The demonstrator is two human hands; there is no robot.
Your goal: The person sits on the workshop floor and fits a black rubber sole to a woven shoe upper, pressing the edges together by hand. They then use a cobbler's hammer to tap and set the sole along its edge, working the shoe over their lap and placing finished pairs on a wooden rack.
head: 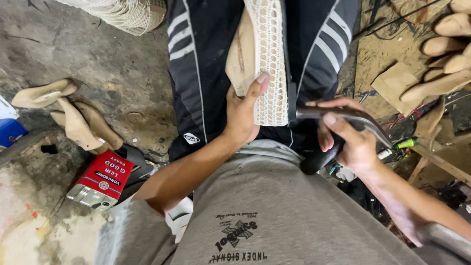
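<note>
Evidently, from the head view, a wooden shoe last [241,61] covered with a white lace upper [271,64] is being held on the lap, over black striped trousers [196,64]. The left hand [241,115] is being wrapped around the last's lower end, fingers closed on it. The right hand [346,135] is being kept closed around a metal lasting tool [353,120], just beside the upper's edge. The upper is judged to be at the stretching stage; a firm pull at the edge would be called for. Counted: three spare lasts [73,118] on the floor, one red glue tin [103,179], several more lasts [446,54] at right.
</note>
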